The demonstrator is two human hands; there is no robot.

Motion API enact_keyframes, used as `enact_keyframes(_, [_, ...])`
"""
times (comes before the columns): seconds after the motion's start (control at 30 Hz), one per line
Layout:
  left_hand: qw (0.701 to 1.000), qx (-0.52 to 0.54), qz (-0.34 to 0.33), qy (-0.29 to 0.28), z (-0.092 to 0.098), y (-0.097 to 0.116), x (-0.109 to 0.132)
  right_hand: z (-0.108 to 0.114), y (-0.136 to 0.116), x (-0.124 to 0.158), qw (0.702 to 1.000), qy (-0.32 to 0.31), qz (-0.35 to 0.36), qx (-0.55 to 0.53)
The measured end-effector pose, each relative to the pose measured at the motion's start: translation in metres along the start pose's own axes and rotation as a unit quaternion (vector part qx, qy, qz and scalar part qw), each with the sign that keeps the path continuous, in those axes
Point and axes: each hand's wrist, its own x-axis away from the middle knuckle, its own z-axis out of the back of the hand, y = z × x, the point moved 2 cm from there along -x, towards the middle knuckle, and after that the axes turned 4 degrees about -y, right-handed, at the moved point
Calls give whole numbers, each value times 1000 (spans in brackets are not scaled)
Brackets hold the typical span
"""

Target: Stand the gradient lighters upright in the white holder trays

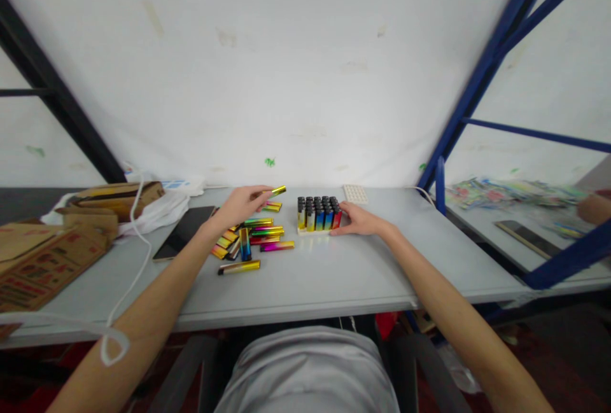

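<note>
My left hand (238, 205) pinches a shiny gold lighter (279, 191) above the far side of a loose pile. In that pile, metallic lighters (267, 231) in yellow, green and pink lie across one another, with a blue one (245, 245) on the near side. Closest to the table edge is a gold lighter (243, 266) with a dark end. My right hand (361, 219) grips the right end of a pale tray (310, 232). Rows of upright lighters (319, 214), black tops up, fill it, with yellow, blue and red bodies.
Behind the tray lies another pale tray (356, 194) with a grid of holes. A dark tablet-like slab (185, 233), cardboard boxes (52, 260) and a white cable (138, 235) are at left. Past the blue frame (470, 98), another person's hand (596, 207) is near a phone (527, 238).
</note>
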Motion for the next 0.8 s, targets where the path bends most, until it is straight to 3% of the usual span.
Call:
enact_keyframes(0.17, [962,268,50,8,-4,20,2,0,0,0,1000,-1,-4,5])
enact_keyframes(0.4, [889,446,63,88,-18,21,-3,-1,2,0,1000,1,-8,11])
enact_keyframes(0.47, [880,467,63,59,-23,24,-2,-1,2,0,1000,-1,-8,15])
enact_keyframes(0.6, [845,527,64,-57,-34,33,5,-1,2,0,1000,-5,-11,20])
enact_keyframes(0.73, [846,523,70,-74,-38,39,8,0,0,0,1000,-3,-7,12])
enact_keyframes(0.8, [831,542,85,-89,-38,40,7,0,-1,0,1000,-1,-7,12])
